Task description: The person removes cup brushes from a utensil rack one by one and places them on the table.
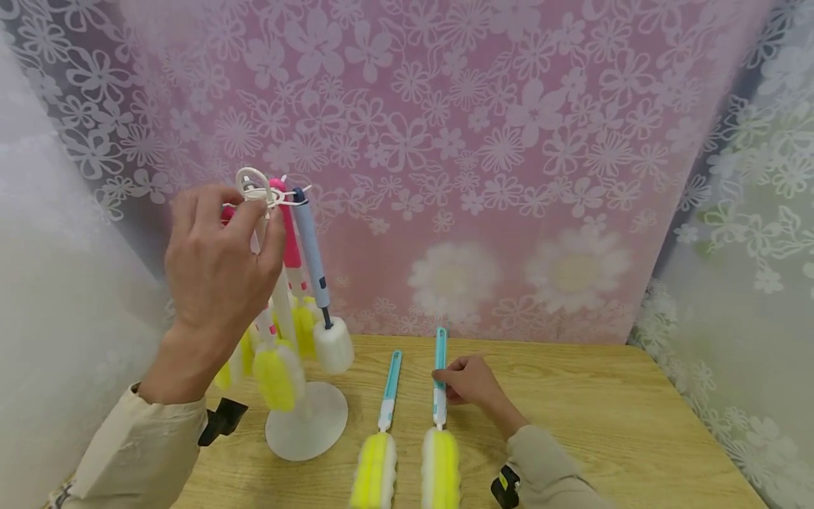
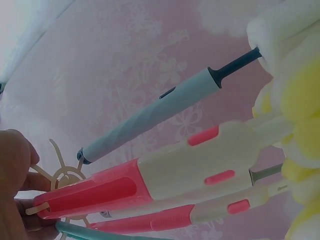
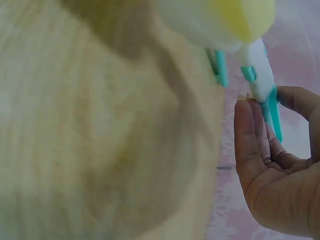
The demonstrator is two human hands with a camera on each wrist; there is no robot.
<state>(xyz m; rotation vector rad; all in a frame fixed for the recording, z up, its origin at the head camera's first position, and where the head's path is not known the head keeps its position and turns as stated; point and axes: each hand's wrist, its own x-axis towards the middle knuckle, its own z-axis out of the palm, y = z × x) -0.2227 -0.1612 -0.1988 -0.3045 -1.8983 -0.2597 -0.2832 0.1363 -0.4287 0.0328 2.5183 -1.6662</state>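
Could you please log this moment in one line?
left hand: at top of brush rack; right hand: pinching teal-handled sponge brush; blue-handled brush: hanging

one teal-handled sponge brush [image 1: 439, 416] is held right of a white rack [image 1: 318, 425]

Left hand [image 1: 219, 251] grips the white rack [image 1: 308, 428]; right hand [image 1: 472, 382] pinches a teal-handled brush [image 1: 439, 410]

My head camera looks forward and down over the table [image 1: 604, 410]. Close up, my left wrist's shares its hanging brushes [image 2: 175, 172], my right wrist's the held brush [image 1: 439, 413]
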